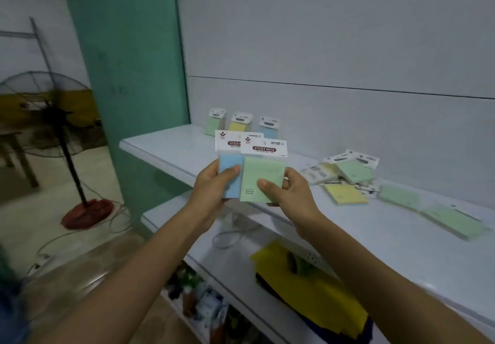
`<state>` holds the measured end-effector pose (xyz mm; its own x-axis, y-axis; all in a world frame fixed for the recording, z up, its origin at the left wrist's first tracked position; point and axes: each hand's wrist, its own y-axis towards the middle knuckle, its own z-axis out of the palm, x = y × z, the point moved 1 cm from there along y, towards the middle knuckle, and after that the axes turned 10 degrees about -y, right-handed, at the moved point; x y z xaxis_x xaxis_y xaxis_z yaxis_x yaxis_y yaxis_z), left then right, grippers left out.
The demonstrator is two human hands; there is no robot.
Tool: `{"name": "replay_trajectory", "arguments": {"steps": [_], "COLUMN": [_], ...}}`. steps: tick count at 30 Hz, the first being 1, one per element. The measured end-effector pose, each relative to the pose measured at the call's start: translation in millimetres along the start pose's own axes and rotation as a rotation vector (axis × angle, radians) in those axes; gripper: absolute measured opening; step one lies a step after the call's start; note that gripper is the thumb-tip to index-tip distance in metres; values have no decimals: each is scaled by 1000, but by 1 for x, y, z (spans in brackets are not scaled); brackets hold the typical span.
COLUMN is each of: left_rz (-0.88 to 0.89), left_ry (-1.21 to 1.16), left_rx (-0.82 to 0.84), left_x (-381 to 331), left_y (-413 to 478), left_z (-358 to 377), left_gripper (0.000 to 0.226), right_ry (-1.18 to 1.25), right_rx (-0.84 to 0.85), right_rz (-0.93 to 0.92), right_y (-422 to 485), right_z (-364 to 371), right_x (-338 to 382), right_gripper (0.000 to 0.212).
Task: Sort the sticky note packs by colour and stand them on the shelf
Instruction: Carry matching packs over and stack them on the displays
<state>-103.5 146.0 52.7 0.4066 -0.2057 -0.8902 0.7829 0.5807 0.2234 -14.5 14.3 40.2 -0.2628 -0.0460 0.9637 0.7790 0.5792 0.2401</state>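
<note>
Two bare forearms reach forward from the bottom of the view, and each hand holds a sticky note pack upright over the front edge of the upper shelf. The left hand grips a blue pack, thumb across its front and fingers behind. The right hand grips a green pack the same way, thumb pressed on the lower front. The green pack overlaps the right edge of the blue one, and both show white header cards with a red label.

At the back of the shelf three packs stand against the wall in a row: a green standing pack on the left, a yellow standing pack in the middle and a blue standing pack on the right, each slightly apart from its neighbour.

Further right on the same shelf a loose heap of packs lies flat, green and yellow mixed. A yellow flat pack lies in front of it, and two green flat packs lie beyond, towards the right edge.

A lower shelf carries a yellow cloth. A standing fan is on the floor at the left, beside a green pillar.
</note>
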Motion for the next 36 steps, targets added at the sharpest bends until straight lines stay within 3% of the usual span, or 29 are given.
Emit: {"name": "replay_trajectory", "arguments": {"steps": [6, 12, 18, 22, 28, 32, 36], "left_rz": [13, 4, -75, -108, -67, -72, -88], "left_ry": [-4, -17, -63, -120, -78, -176, -198], "left_rx": [-219, -305, -287, -138, -18, 17, -39], "left_x": [-53, -71, -60, -48, -34, -37, -31], "left_y": [-48, -71, -53, -13, 62, 116, 162], "left_z": [-131, -205, -213, -203, -201, -200, -207], "left_gripper": [18, 18, 29, 39, 43, 38, 26], "right_ry": [80, 41, 0, -58, -268, -143, 7], "right_rx": [8, 93, 130, 105, 25, 57, -16], "right_rz": [53, 89, 24, -67, -230, -185, -91], "right_y": [-16, -29, -17, 12, 84, 134, 176], "right_z": [107, 178, 213, 224, 228, 224, 212], "right_x": [10, 4, 7, 2, 0, 3, 1], "right_gripper": [29, 20, 18, 13, 27, 15, 14]}}
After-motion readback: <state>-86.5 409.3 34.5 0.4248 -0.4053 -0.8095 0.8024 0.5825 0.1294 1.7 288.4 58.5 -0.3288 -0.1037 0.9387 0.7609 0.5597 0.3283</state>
